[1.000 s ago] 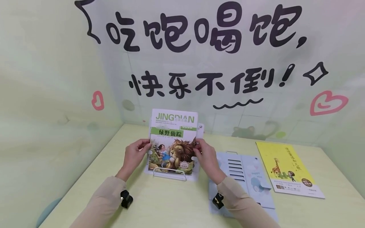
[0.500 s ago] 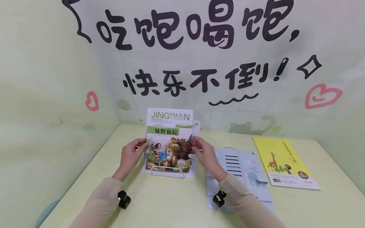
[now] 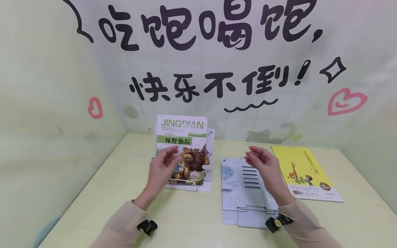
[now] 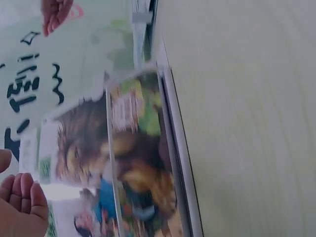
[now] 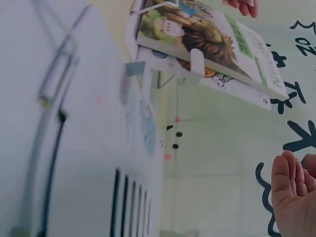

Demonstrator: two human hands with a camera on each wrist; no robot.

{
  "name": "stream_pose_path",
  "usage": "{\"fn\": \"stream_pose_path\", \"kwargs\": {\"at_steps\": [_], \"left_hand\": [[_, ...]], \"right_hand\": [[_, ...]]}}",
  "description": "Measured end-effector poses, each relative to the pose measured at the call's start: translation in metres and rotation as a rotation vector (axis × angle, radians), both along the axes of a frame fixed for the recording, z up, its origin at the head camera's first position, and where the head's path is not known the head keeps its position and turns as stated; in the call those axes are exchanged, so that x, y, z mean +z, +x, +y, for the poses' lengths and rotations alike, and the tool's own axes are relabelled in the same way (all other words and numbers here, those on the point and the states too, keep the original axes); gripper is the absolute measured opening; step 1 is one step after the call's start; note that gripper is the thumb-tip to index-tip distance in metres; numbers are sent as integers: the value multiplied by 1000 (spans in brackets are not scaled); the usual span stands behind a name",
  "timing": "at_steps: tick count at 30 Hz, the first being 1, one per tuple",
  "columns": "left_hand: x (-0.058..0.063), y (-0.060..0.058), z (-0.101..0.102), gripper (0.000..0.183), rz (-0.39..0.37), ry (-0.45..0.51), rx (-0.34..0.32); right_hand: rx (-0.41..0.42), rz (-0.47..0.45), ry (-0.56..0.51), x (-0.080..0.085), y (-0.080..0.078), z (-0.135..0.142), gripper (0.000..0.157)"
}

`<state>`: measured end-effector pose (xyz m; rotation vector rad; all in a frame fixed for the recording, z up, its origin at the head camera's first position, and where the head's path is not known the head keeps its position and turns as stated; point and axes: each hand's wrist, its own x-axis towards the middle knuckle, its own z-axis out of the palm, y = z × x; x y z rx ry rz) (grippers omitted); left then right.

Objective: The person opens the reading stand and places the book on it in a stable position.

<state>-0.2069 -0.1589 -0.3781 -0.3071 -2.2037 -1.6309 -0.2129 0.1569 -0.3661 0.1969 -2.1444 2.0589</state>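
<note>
A paperback book (image 3: 181, 129) with a lion on its cover leans upright on a white book stand (image 3: 208, 179), behind the stand's wire ledge. Before its lower left part floats my left hand (image 3: 161, 170), fingers loosely bent and nothing in them; in the left wrist view the same hand (image 4: 22, 210) shows beside the cover. My right hand (image 3: 270, 168) hovers over a second, pale blue book stand (image 3: 232, 203), which lies flat with its slots and wire ledge showing. That hand (image 5: 295, 195) also holds nothing, its fingers gently curved. My right forearm hides part of the flat stand.
To the right, a yellow book (image 3: 305, 172) with a giraffe lies on the light wooden table (image 3: 183, 220). A printed cloth backdrop (image 3: 192, 96) with large black characters hangs behind the table's far edge.
Both hands have let go of the lion book's sides. The left came forward and right, the right moved right over the blue stand. The book stays upright; the head view shifted slightly.
</note>
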Motion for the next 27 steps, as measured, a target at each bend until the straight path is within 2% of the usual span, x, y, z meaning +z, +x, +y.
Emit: {"fn": "stream_pose_path", "kwargs": {"at_steps": [3,7,10,13,16,19,24,27], "left_hand": [[-4,12,30,33,-122,-35,-153],[-15,22,64,29,-244,-161,-354],[-24,28,83,29,-303,-260,-466],[-30,31,98,29,-356,-323,-550],[-33,34,109,29,-408,-365,-604],[-35,36,120,28,-435,-416,-625],[-38,42,134,30,-423,-524,-611],[-38,45,140,33,-421,-555,-592]], "right_hand": [[-20,-64,138,-12,16,27,39],[-13,-179,298,-27,36,59,36],[12,-265,425,-37,52,79,32],[53,-321,541,-45,65,93,29],[81,-355,599,-51,73,100,24],[127,-365,614,-56,78,105,21],[237,-354,560,-60,83,105,20],[259,-373,522,-61,84,102,20]]}}
